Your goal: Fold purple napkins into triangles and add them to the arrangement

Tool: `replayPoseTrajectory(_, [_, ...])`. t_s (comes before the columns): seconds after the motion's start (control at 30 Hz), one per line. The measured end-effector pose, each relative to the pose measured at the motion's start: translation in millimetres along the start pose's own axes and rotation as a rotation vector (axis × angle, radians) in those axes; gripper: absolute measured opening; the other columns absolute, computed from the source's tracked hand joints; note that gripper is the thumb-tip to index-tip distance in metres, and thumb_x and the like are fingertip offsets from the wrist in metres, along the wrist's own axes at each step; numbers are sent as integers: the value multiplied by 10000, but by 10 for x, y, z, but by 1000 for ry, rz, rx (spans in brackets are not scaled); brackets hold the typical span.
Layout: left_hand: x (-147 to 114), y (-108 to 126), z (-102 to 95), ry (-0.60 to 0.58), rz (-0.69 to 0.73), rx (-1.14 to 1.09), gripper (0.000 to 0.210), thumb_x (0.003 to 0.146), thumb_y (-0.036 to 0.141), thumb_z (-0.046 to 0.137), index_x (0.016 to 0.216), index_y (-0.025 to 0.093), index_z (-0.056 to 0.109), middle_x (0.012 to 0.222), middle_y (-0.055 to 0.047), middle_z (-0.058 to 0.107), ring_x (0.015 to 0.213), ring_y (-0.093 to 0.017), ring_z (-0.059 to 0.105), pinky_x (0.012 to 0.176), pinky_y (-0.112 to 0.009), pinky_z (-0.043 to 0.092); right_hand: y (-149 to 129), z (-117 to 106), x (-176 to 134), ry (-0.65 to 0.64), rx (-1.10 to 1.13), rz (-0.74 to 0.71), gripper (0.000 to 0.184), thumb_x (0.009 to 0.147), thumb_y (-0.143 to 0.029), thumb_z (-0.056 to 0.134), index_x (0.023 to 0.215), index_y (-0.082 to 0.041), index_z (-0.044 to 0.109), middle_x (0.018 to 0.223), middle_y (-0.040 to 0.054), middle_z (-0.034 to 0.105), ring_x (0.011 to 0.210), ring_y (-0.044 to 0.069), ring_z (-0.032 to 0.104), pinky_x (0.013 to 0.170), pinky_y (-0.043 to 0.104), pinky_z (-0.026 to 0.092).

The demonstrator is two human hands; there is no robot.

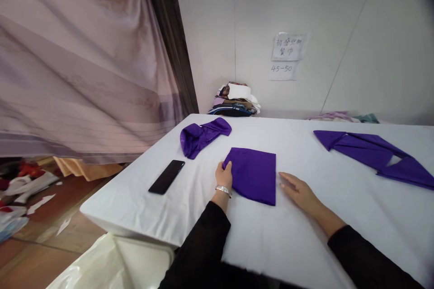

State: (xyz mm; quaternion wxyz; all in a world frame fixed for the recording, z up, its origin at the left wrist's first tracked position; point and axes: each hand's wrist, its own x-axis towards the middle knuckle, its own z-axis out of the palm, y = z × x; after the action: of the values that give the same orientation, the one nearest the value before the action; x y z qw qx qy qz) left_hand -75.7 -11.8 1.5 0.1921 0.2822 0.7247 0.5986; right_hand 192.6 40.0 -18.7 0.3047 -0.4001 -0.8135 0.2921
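A purple cloth (255,176), folded to a rough square, lies on the white-covered table (190,216) in front of me. My left hand (224,175), with a silver bracelet at the wrist, pinches the cloth's left edge between thumb and fingers. Just off the right edge is my right hand (298,189), fingers stretched out and holding nothing. A crumpled purple cloth (203,137) sits farther back on the left. On the far right lies another purple cloth (369,151), loosely folded with gaps between its layers.
A black phone (167,177) rests near the table's left side. Behind the table stands a pile of folded fabrics (235,99) against the wall, with handwritten paper signs (288,47) above. A pink curtain (84,54) hangs at left. A pale plastic bag (93,266) is below the table edge.
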Motion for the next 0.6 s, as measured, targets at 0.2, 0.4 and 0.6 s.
replayPoseTrajectory(0.2, [49, 111, -203, 7, 98, 271, 139, 787, 299, 521, 854, 196, 587, 822, -30, 644, 787, -172, 591, 738, -290, 437, -210, 102, -81, -49, -75, -258, 447, 825, -406, 518, 1248, -261, 509, 1275, 56, 525, 1217, 241, 421, 1029, 462, 338])
replayPoseTrajectory(0.4, [14, 108, -391, -61, 120, 579, 123, 766, 280, 563, 842, 194, 608, 936, -75, 620, 849, -206, 590, 757, -318, 421, -267, 250, -109, -161, -138, -432, 245, 833, -342, 523, 1026, -252, 644, 1153, 69, 616, 1125, 249, 509, 959, 465, 405])
replayPoseTrajectory(0.6, [-24, 63, -375, -122, 125, 716, 65, 734, 238, 590, 683, 199, 580, 837, -45, 595, 767, -194, 583, 709, -319, 420, -275, 255, -81, -152, -162, -400, 171, 852, -280, 466, 790, -248, 622, 1079, 40, 646, 1055, 220, 552, 906, 423, 446])
